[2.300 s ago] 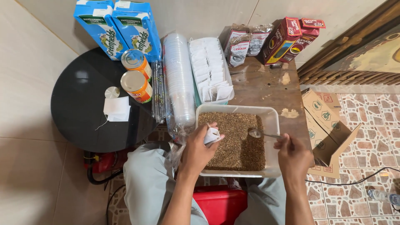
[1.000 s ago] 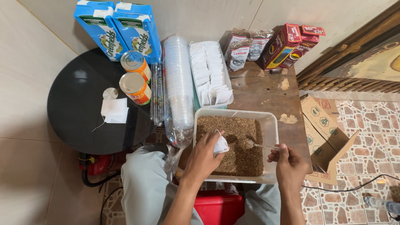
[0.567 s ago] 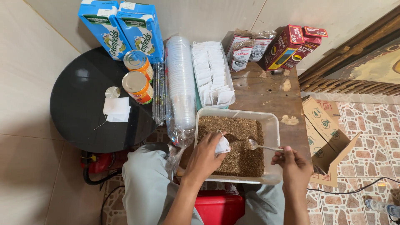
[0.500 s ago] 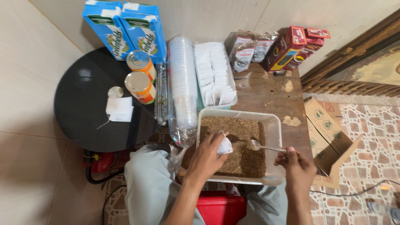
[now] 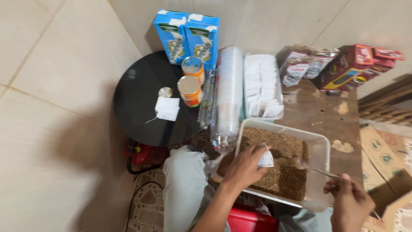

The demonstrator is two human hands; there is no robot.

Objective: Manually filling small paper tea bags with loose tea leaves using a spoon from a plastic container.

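Clear plastic tub (image 5: 322,172) of brown loose tea (image 5: 279,172) sat on wooden table (image 5: 326,116), w/ round black table (image 5: 137,103) to its left. Left hand (image 5: 244,165) was over the tea, fingers pinched shut on small white tea bag (image 5: 266,160). Right hand (image 5: 349,202), at tub's near-right corner, gripped spoon (image 5: 319,171), bowl end just right of the bag.

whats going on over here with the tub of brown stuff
A person sits at a wooden table, working over a clear plastic tub of loose brown granules. Their left hand holds a small white paper pouch above the granules, while their right hand holds a metal spoon with its bowl end near the pouch. Beside the tub lie a stack of clear cups and a tray of white pouches; two cans and two blue cartons stand on a round black table.
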